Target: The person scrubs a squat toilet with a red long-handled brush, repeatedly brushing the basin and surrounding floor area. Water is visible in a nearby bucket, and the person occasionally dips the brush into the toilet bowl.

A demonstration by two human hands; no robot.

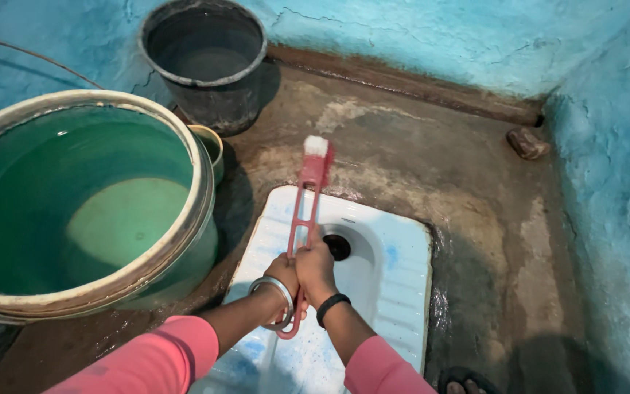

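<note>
Brush (306, 211) clamped in fingers of both hands (304, 270) above squat pan (402, 292), green tub (89, 204) beside.

Both arms wear pink sleeves. The left hand (284, 271) wrist carries silver metal bangles; the right hand (316, 266) wrist carries a black band.

Both hands (302, 273) on pink brush (308, 201)

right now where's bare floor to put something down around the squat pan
Free: the wet concrete floor between the squat pan, the small stone and the blue wall. Crowded: the left, where the green tub, yellow mug and black bucket sit close. Both hands grip the pink brush.
</note>
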